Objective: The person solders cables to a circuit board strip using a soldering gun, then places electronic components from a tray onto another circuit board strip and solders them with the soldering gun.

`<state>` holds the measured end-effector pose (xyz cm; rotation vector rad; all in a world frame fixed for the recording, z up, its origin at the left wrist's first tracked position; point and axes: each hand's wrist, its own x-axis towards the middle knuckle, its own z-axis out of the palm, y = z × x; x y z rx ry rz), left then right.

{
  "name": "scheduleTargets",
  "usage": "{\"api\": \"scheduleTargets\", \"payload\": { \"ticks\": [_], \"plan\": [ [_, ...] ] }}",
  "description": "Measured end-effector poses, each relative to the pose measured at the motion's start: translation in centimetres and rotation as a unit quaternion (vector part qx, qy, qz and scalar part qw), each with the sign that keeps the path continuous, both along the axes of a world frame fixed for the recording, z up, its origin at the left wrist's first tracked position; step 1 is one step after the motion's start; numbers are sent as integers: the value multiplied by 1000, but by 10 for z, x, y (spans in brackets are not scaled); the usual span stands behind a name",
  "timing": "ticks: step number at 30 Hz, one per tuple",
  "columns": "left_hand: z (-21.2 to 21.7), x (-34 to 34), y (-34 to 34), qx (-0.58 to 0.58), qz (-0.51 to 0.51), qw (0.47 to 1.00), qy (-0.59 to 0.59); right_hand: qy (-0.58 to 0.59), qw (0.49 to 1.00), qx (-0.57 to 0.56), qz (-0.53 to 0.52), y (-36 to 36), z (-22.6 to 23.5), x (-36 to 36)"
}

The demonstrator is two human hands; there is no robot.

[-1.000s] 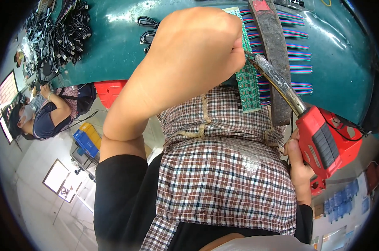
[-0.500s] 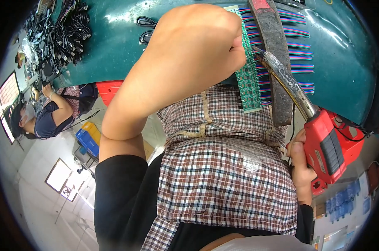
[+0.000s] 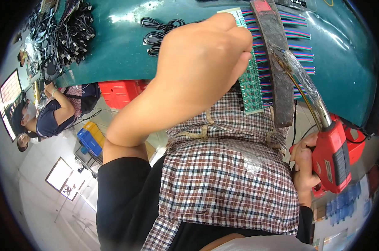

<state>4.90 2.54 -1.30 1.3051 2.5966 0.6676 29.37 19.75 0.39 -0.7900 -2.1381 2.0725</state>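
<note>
My right hand [image 3: 305,167] grips a red soldering gun [image 3: 332,157] with a black grip panel. Its long metal barrel leans up and left, and the tip appears over the dark metal bar [image 3: 277,75]. Under that bar run several groups of thin multicoloured wires [image 3: 297,33], which meet the edge of a long green circuit board panel [image 3: 251,90]. My left hand [image 3: 206,54] is closed above the upper part of the panel, hiding some of it. Its fingertips are turned away, so what they pinch cannot be seen.
Coiled black cables [image 3: 156,35] lie on the green table mat [image 3: 114,46] to the left, with a big heap of black cables [image 3: 70,37] beyond. A red bin [image 3: 120,94] stands below the table edge. Another person [image 3: 57,111] sits at far left.
The soldering gun has swung right, its tip drawing off the panel's wire edge to over the bar. My left hand has shifted slightly right and down, uncovering more of the coiled cables.
</note>
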Motion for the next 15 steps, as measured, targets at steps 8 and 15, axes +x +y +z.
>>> {"api": "scheduleTargets", "payload": {
  "ticks": [8, 15],
  "plan": [
    [-8, 6, 7, 32, -19, 999, 32, 35, 997, -3, -67, -4, -1, -4],
    [-18, 13, 9, 55, 12, 998, 32, -25, 995, -50, -78, -2, 6, -4]
  ]
}}
